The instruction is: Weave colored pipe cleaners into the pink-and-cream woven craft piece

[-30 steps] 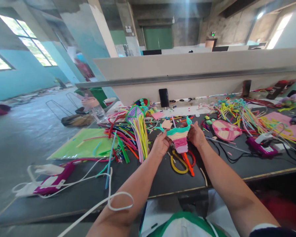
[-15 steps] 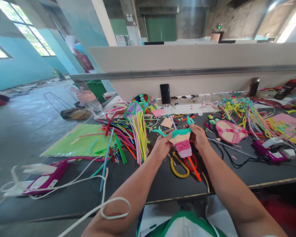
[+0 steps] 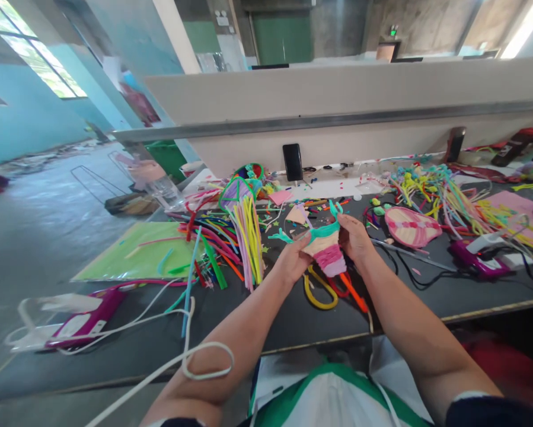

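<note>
A striped pipe-cleaner piece (image 3: 326, 251) in teal, cream, dark pink and lilac is held up above the table, with loose teal ends sticking out at both top corners. My left hand (image 3: 294, 258) pinches its left edge between thumb and fingers. At the upper right corner, my right hand (image 3: 354, 238) grips it, some fingers hidden behind. Below it lie a bent yellow pipe cleaner (image 3: 322, 305) and an orange one (image 3: 356, 295). A bundle of lilac and yellow pipe cleaners (image 3: 247, 243) rests left of my left hand.
A pink-and-cream oval piece (image 3: 412, 226) lies to the right, before a heap of coloured pipe cleaners (image 3: 420, 184). Purple power strips (image 3: 82, 320) with white cables sit at both sides. A phone (image 3: 292, 162) leans on the partition; a green sheet (image 3: 133, 252) lies left.
The striped piece has tilted a little, its right side higher, still between both hands. The whole view has shifted slightly.
</note>
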A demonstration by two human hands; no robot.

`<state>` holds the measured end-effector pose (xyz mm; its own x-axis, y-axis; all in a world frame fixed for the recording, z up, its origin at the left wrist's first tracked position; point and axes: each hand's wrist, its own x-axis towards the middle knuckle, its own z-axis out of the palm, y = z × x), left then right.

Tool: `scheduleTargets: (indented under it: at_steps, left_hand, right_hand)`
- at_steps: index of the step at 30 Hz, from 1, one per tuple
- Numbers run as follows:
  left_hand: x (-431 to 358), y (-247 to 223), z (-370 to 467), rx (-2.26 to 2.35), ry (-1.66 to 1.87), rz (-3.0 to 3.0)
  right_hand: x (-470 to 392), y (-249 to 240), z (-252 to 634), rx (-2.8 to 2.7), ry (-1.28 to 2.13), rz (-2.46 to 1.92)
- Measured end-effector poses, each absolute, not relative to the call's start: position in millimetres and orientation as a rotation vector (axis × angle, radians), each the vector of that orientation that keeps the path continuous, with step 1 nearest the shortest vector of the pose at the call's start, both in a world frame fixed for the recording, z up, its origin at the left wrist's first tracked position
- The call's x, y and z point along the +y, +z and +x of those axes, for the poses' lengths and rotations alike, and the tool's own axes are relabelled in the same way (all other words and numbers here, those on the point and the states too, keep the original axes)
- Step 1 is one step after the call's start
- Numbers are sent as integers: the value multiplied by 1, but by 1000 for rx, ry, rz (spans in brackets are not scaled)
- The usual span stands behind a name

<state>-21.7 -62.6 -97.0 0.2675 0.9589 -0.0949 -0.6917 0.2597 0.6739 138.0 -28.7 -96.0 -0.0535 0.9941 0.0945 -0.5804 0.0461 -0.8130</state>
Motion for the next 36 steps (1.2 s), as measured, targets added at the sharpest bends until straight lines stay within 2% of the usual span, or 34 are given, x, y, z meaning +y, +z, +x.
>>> scheduleTargets:
  at_steps: [2, 7, 10, 12, 16, 19, 22, 25, 30, 33, 36]
  left_hand:
    - [-64, -94, -22, 595, 1174, 559]
    - [-57, -83, -40, 517, 1284, 583]
    - [-51, -80, -51, 505, 1327, 580]
    - [-49, -80, -55, 504, 1317, 582]
    - [-47, -76, -59, 493, 1301, 586]
    - [-47, -68, -61, 528, 1291, 563]
    - [-50, -55, -61, 590, 1277, 541]
    - [-57, -44, -64, 629, 1239, 551]
    - [-69, -47, -84, 631, 1237, 555]
    - [-71, -55, -102, 621, 1330, 546]
    - [-71, -60, -116, 602, 1422, 535]
  right_hand:
    - [-30, -87, 139, -869, 1345, -657]
    - [-51, -33, 166, -899, 717, -615]
    - [-71, -14, 190, -1080, 576, -664]
    - [-84, -23, 200, -1261, 560, -829]
    - [-107, -73, 183, -1771, 416, -1308]
    - [-127, -101, 146, -2168, 323, -1441]
    - [-140, -108, 116, -2372, 193, -1555]
    - [-136, -104, 107, -2414, 305, -1654]
    - [-112, -97, 126, -2264, 714, -1559]
    - [-101, -93, 144, -1887, 1242, -1557]
    - [-101, -90, 161, -1453, 1703, -1280]
